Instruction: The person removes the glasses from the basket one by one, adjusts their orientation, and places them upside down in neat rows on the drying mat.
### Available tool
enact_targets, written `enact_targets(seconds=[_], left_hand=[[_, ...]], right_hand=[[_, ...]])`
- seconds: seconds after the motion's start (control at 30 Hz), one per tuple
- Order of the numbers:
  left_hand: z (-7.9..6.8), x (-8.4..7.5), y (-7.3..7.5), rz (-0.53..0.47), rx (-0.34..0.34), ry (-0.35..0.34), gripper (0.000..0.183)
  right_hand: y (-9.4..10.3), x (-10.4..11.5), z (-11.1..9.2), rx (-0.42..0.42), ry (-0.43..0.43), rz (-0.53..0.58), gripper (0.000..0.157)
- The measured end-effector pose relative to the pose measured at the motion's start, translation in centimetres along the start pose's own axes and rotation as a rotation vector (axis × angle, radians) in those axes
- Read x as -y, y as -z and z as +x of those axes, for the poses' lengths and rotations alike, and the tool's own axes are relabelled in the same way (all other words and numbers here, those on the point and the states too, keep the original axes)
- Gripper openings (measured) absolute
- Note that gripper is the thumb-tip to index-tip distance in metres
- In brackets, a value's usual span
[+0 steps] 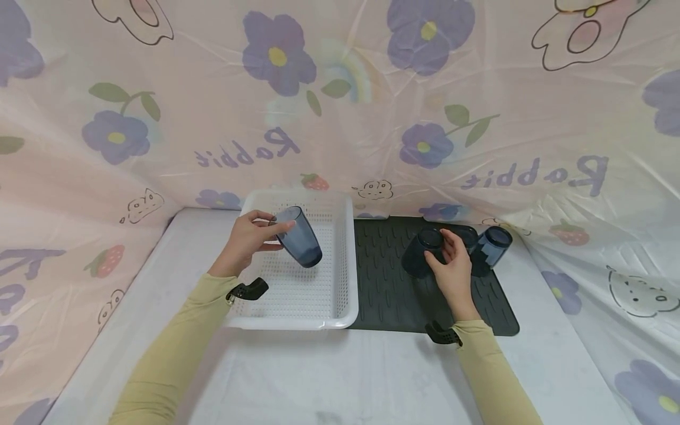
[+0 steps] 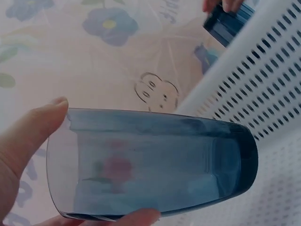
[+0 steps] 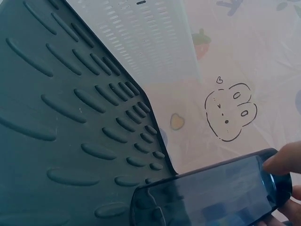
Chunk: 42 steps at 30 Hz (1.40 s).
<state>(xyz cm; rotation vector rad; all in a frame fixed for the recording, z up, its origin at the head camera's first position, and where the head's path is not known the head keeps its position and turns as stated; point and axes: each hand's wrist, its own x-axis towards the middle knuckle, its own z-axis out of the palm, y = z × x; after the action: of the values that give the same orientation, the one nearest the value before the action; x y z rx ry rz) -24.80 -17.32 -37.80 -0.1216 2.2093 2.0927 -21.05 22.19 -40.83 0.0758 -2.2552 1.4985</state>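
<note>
My left hand (image 1: pixel 244 242) pinches a blue glass tumbler (image 1: pixel 300 238) near its rim, thumb on one side and fingers on the other. The tumbler is tilted over the white basket (image 1: pixel 352 283), its thick base pointing down to the right; in the left wrist view the tumbler (image 2: pixel 155 165) looks see-through and holds nothing. My right hand (image 1: pixel 454 277) grips a second blue tumbler (image 1: pixel 416 260) round its thick base, which is uppermost, with the rim down at the dark ridged mat (image 1: pixel 382 295). In the right wrist view this tumbler (image 3: pixel 211 193) overlaps the mat's edge.
Another upturned blue tumbler (image 1: pixel 496 243) stands at the mat's right edge. Beside it, one more dark tumbler (image 1: pixel 467 235) is partly hidden by my right hand. Basket and mat lie side by side on a white table (image 1: pixel 329 378), with a printed curtain (image 1: pixel 340 136) close behind.
</note>
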Motion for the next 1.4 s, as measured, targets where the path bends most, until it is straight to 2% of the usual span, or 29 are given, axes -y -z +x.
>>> enact_targets(seconds=[0.17,0.33,0.5,0.67,0.83,1.03,1.2,1.4], left_hand=[[-0.7,-0.9,-0.2,-0.123,-0.007,-0.049,0.066],[-1.4,-1.7,-0.3,-0.166,-0.013,-0.081,0.065],[-1.8,-2.0,-0.2,-0.227,-0.022,-0.089,0.065],[-2.1,-1.8,-0.7,-0.352,-0.017,-0.072,0.059],[-2.0,-1.6,-1.6,-0.433,-0.033,-0.028,0.05],[-1.9,-1.0,-2.5,-0.492,-0.042,-0.026,0.048],[-1.9,-0.5,-3.0,-0.555,-0.018,-0.004,0.043],[-2.2,-0.4,-3.3,-0.635,-0.006,0.011,0.036]], right_hand=[[0.1,-0.1,0.0,0.005,0.006,0.002,0.056],[0.1,-0.3,0.1,0.001,0.004,0.004,0.056],[0.0,-2.5,0.7,-0.003,-0.019,0.014,0.059],[-0.1,-3.5,0.9,-0.006,-0.024,0.009,0.06],[-0.1,-4.1,1.0,-0.006,-0.031,0.011,0.06],[0.1,-2.2,0.7,0.01,-0.033,0.035,0.059],[0.2,-0.6,0.3,0.011,-0.031,0.026,0.059],[0.0,-2.6,0.8,0.005,-0.045,0.037,0.059]])
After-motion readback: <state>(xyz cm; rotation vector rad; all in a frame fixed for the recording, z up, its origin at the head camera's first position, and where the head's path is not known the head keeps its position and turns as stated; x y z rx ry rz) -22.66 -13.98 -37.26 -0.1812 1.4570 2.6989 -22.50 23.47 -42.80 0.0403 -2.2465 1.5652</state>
